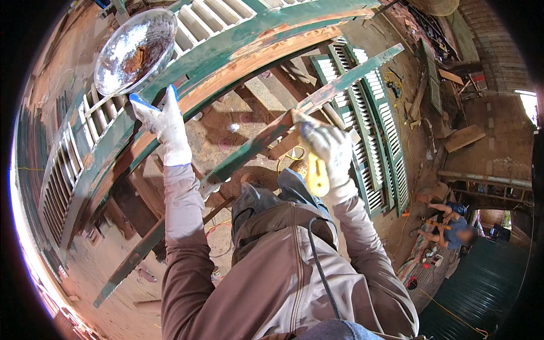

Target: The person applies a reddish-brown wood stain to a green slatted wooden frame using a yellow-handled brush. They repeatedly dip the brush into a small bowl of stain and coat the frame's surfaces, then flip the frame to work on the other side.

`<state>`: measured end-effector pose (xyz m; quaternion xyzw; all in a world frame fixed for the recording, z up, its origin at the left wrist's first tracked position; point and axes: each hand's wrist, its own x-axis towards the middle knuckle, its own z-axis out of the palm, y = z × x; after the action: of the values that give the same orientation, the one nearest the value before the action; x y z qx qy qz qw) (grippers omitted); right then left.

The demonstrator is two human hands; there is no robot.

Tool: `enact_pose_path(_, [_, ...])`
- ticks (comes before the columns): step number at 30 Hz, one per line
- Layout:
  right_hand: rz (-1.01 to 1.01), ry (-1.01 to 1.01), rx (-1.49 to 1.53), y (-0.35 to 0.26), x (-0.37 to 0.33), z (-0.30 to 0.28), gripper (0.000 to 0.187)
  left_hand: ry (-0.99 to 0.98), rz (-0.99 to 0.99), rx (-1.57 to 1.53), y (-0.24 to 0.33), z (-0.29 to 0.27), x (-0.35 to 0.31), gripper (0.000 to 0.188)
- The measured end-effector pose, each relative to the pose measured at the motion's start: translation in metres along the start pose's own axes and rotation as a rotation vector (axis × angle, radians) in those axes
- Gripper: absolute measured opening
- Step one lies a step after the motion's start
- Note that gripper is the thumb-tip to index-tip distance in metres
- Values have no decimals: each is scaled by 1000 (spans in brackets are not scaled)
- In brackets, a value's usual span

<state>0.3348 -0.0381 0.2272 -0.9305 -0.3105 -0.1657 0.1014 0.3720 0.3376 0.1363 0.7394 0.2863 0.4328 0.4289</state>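
Observation:
My left hand [164, 124], in a white glove with blue fingertips, has thumb and fingers spread in a V. It rests at the near edge of a green louvred shutter [226, 48]. In its white glove, my right hand [328, 147] is closed around a yellow-handled tool [318, 177]; its working end is mostly hidden by the fingers. That hand is over a long bar of worn green wood [249, 148], which slants across in front of my body. Just beyond my left hand, a round bowl [106, 79] sits on the shutter, with reddish-brown paste [136, 61] inside.
More green and white louvred shutters [371, 136] lie to the right. Boards [463, 137] and a yellow cord [395, 85] are on the floor further right. A person [450, 226] sits at the far right, holding something orange. Wooden supports [150, 195] stand under the shutter.

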Motion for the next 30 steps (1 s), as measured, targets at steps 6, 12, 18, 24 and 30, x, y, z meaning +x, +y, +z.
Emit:
enact_pose_path(6, [1,30,153,6,3,-9,34,26,-18,-1,8,-5,0,86])
enact_pose_path(12, [87,36,-25,25,-1,15,36,4,-25,25,23,-1,-6,82])
enact_pose_path(18, [-92,-16,72,-11,-9,-1,35,44,-11,40,12,-4,-2,82])
enact_pose_path(24, [177,115,104,43,11,-11,34,18,-135,-35,44,1,-14,60])
enact_pose_path(30, [-17,-40,54,0,-13,1,40,-244,91,108,63,1,-29,27])
